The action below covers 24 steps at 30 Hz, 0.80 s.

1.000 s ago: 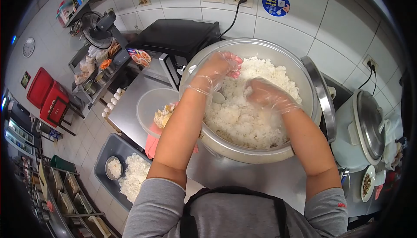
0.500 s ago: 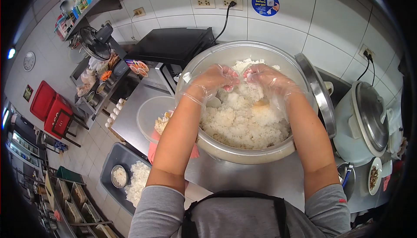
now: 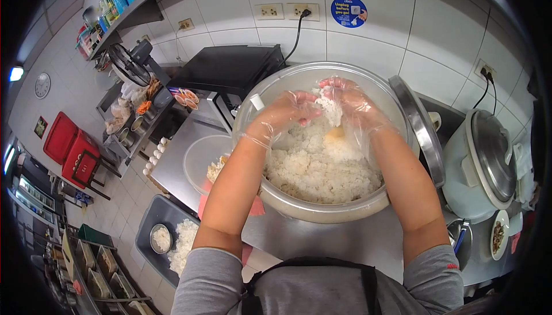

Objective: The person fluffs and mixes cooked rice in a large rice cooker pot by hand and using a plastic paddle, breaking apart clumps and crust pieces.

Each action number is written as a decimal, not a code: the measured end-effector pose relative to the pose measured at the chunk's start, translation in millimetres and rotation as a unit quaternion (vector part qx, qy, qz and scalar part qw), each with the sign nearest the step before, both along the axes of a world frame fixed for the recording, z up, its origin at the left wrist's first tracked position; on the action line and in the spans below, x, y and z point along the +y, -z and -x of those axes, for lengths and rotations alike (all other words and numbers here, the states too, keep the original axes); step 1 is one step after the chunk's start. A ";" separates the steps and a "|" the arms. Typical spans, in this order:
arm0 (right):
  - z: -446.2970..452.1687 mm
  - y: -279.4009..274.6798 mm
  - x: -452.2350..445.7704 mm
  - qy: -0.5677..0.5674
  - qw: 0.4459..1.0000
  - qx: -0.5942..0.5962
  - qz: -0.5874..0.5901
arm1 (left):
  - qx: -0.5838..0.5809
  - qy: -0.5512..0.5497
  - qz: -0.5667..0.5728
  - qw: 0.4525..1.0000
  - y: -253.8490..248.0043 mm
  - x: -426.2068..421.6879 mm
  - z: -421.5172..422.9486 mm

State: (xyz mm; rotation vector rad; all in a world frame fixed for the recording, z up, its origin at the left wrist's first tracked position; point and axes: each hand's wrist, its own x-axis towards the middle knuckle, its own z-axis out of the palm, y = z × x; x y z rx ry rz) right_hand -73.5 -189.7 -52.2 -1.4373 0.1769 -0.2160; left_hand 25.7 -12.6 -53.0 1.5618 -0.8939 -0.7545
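A large round metal pot (image 3: pixel 322 214) holds a heap of white rice (image 3: pixel 322 168) with a brownish patch near its middle. Both hands wear clear plastic gloves and are over the back of the pot. My right hand (image 3: pixel 348 99) is curled around a clump of white rice (image 3: pixel 329 111). Beside it, my left hand (image 3: pixel 292 111) has its fingers bent toward the same clump; whether they touch it is hard to make out. A white handle (image 3: pixel 256 102) sticks up at the pot's left rim.
A clear bowl (image 3: pixel 195 157) with food stands left of the pot, above a grey tub (image 3: pixel 150 217) of rice. A metal lid (image 3: pixel 420 131) leans at the pot's right, near a rice cooker (image 3: pixel 460 174). A black microwave (image 3: pixel 227 68) stands behind.
My right hand has moved from the rice's middle to the back of the pot, and a clump now shows between the hands. The view has shifted slightly.
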 end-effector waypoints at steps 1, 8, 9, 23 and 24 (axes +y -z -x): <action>-4.0 3.0 -1.4 -0.010 1.000 -0.009 0.003 | -0.017 0.000 -0.002 1.000 0.3 -0.4 0.8; 5.4 -5.9 3.8 0.003 0.999 -0.005 0.048 | -0.162 0.070 -0.174 0.969 2.9 -6.2 2.8; 5.9 -7.9 5.3 0.010 0.998 -0.007 0.057 | -0.164 0.069 -0.187 0.966 1.2 -6.9 1.3; 11.2 -1.5 6.4 -0.045 0.995 0.022 0.084 | -0.009 0.073 -0.071 0.995 11.4 -6.7 4.9; 11.5 -1.7 4.8 -0.032 0.992 0.031 0.117 | -0.037 0.063 -0.100 0.992 13.7 -8.3 0.2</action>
